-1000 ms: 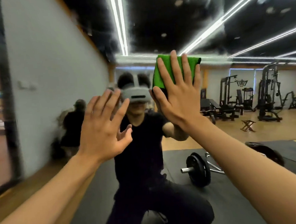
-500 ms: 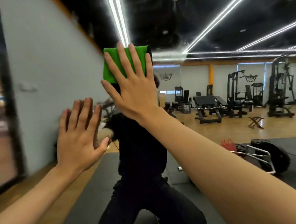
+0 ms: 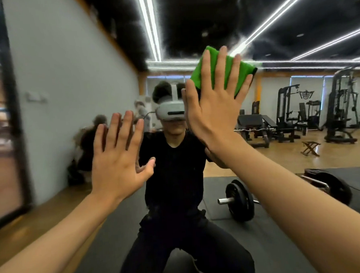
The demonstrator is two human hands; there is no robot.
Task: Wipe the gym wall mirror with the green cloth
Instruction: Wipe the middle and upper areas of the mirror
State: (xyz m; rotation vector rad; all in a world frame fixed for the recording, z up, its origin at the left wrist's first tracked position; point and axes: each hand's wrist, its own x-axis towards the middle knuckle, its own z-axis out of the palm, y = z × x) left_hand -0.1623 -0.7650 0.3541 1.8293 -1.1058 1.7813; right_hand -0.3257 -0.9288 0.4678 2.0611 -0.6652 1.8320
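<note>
Under the flat right hand [image 3: 213,113], the green cloth [image 3: 198,76] seems mostly hidden.

R hand [image 3: 213,113] + green cloth [image 3: 215,67] swept back right across mirror [image 3: 71,64].

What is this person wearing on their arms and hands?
Nothing that shows. The left hand and right hand are ungloved, with no rings, watch or bands visible. The left forearm and right forearm are bare. The mirror reflects a black T-shirt.
</note>
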